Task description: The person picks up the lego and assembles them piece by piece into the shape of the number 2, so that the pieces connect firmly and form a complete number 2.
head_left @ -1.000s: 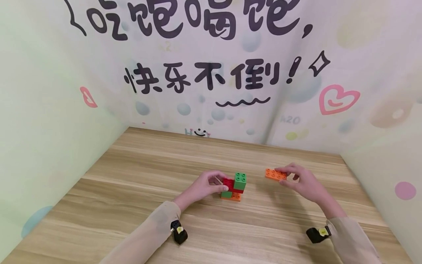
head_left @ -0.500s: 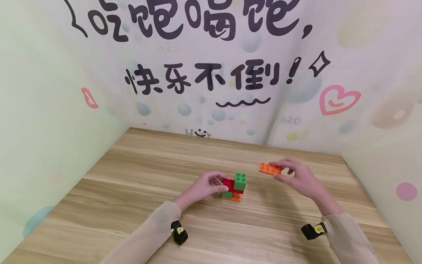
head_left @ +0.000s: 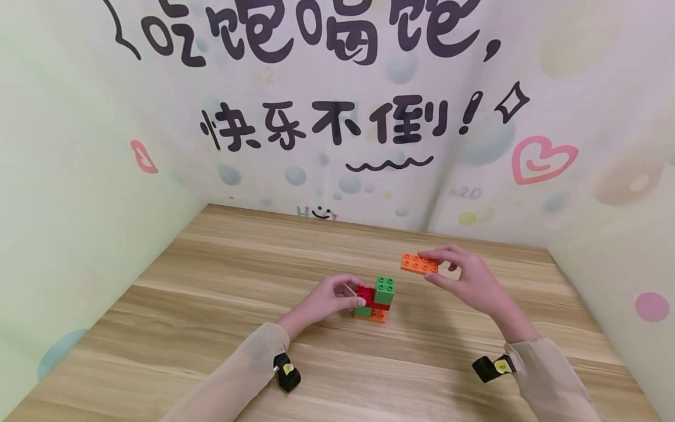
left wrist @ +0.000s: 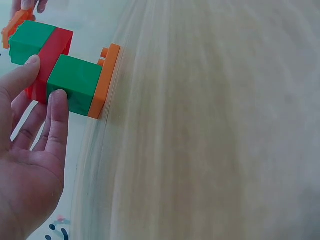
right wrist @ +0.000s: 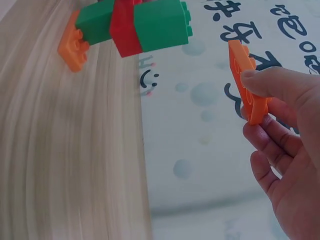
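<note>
A small stack of toy building bricks stands on the table. At its bottom lies an orange flat brick, then a lower green brick, a red brick and, on the red one's right end, an upper green brick. My left hand grips the stack from the left, thumb on the red brick and a fingertip against the lower green one. Up and to the right of the stack, my right hand pinches a second orange flat brick by its right end, studs upward, clear of the stack.
The wood-grain table runs back to a printed cloth wall with black lettering. Pale walls close in both sides. Black wrist cameras hang at both sleeves.
My right hand has carried the second orange flat brick leftward and up, nearer to the stack. The left hand and the stack stay where they were.
</note>
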`<state>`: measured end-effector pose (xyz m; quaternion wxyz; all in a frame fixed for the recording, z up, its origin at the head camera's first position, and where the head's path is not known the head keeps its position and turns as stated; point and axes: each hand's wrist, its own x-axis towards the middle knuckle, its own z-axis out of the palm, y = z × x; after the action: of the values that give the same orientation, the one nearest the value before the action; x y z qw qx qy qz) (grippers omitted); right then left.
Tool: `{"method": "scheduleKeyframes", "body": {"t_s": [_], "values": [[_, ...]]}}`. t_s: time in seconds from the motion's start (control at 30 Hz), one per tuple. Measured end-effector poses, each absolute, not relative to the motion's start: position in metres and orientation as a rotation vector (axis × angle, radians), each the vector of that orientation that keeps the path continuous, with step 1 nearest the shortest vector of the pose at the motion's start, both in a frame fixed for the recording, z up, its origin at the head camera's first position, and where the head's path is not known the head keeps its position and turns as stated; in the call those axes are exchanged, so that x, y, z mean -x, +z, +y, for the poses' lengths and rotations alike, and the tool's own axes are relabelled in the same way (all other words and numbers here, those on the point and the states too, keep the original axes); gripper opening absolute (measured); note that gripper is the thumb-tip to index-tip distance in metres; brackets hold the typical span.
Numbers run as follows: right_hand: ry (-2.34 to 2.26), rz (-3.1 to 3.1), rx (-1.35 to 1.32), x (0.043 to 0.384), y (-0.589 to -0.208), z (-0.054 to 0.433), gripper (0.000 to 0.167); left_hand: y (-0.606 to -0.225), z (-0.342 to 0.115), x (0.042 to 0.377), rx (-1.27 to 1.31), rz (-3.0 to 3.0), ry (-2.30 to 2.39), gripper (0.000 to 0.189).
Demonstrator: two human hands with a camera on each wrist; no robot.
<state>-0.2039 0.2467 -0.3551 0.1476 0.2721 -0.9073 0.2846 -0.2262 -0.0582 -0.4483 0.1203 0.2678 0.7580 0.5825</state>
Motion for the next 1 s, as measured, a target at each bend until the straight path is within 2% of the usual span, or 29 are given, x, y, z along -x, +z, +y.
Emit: {"method": "scheduleKeyframes", "body": {"t_s": [1.0], "values": [[0.883,-2.576,-0.841,0.204,-0.341,0.214,0.041,-0.449,-0.059,0.226,-0.756,2.231,1.686,0.032]]}}
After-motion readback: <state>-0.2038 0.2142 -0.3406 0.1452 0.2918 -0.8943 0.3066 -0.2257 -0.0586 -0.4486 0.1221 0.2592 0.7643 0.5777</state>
